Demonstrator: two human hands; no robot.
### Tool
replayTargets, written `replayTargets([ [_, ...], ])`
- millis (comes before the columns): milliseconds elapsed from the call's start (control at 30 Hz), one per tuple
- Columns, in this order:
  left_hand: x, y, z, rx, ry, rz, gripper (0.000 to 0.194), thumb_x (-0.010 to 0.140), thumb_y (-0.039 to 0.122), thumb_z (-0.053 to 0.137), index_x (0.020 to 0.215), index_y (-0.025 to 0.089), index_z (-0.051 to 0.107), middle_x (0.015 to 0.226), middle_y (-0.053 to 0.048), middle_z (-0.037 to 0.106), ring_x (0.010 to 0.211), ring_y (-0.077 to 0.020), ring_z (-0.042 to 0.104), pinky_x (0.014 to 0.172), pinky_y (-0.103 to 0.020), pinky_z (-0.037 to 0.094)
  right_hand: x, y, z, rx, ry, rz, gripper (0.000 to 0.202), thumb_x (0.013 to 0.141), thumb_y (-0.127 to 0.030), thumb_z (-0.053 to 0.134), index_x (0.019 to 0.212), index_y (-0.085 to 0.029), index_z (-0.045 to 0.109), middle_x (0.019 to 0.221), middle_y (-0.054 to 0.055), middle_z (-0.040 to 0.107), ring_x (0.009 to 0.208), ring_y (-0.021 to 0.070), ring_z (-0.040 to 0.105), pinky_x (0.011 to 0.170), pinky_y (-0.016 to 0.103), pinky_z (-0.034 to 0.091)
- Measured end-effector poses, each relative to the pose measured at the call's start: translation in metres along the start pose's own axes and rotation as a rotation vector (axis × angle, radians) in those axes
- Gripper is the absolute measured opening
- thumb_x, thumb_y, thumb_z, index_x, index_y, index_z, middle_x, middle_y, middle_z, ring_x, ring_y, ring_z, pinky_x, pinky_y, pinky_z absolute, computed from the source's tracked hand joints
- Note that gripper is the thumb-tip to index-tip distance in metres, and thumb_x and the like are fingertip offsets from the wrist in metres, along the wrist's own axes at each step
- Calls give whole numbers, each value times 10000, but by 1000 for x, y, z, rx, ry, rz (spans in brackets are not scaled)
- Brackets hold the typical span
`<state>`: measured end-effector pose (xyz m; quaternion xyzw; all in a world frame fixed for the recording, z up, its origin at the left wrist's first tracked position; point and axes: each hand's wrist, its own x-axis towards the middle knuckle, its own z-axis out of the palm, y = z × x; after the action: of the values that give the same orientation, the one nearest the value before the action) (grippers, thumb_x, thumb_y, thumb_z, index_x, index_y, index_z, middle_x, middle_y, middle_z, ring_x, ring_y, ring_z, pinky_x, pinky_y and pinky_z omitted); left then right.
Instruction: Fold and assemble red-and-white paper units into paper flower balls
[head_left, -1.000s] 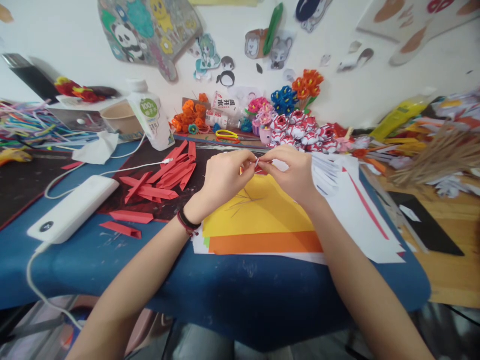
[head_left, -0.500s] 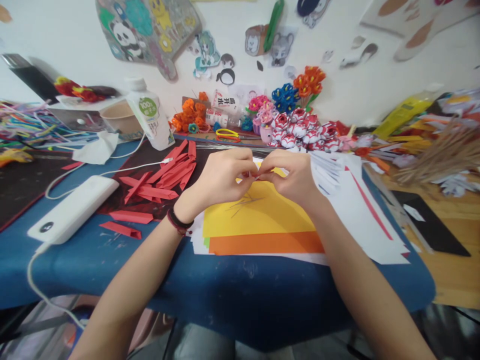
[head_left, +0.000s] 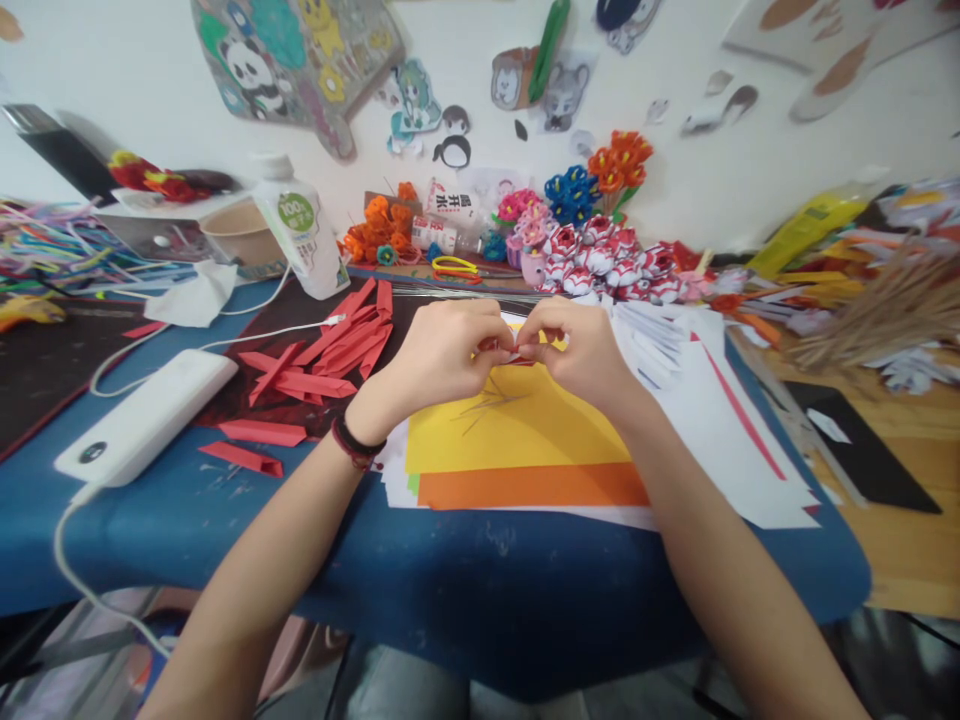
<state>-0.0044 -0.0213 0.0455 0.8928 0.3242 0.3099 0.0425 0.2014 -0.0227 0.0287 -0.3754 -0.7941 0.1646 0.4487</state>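
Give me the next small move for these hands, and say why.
Probably steady the small red paper piece with the left hand and press gently with the right hand: both hands pinch it, close together, above the yellow paper, so one can brace while the other presses.

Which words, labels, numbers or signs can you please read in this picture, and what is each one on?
"100": the green circle on the white bottle; its smaller print is too small to read.
"水": the white label at the back centre; its other characters are too blurred to read surely.
Unreadable: the lettering on the brown paper cup and the display of the white power bank.
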Motion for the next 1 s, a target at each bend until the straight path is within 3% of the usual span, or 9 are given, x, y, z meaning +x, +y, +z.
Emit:
replayTargets([
  [300, -1, 2, 3, 103, -12, -7, 148, 868, 149, 603, 806, 204, 725, 801, -16, 686, 716, -156, 624, 618, -301, 377, 0, 8, 4, -3, -8, 87, 122, 699, -90, 673, 670, -208, 682, 669, -9, 643, 644, 151, 492, 637, 314, 364],
  [567, 2, 2, 8, 127, 10, -3, 156, 879, 132, 584, 781, 189, 691, 783, -43, 662, 819, -207, 559, 723, -342, 420, 0, 17, 9, 36, -21, 154, 91, 723, -105, 684, 687, -188, 685, 652, -20, 637, 595, 126, 459, 590, 291, 316],
  [733, 3, 1, 12, 205, 131, -92, 158, 934, 150, 562, 811, 176, 657, 832, -63, 660, 849, -225, 542, 719, -361, 393, 1, 14, 7, -11, 37, 115, 83, 862, -249, 709, 806, -188, 721, 736, 7, 683, 617, 134, 482, 610, 299, 342],
  [867, 3, -3, 17, 195, 207, -161, 140, 944, 164, 567, 831, 181, 647, 841, -58, 655, 857, -220, 550, 741, -353, 400, 1, 13, 6, -103, 40, 72, 223, 851, -402, 792, 759, -206, 740, 757, 22, 679, 688, 159, 531, 662, 313, 373],
  [1000, 3, -6, 20, 142, 204, -173, 142, 948, 180, 563, 825, 189, 635, 837, -45, 646, 849, -208, 559, 760, -339, 409, 1, 15, 10, -119, 47, 104, 203, 858, -346, 788, 733, -198, 725, 754, 19, 661, 678, 154, 533, 643, 309, 364],
])
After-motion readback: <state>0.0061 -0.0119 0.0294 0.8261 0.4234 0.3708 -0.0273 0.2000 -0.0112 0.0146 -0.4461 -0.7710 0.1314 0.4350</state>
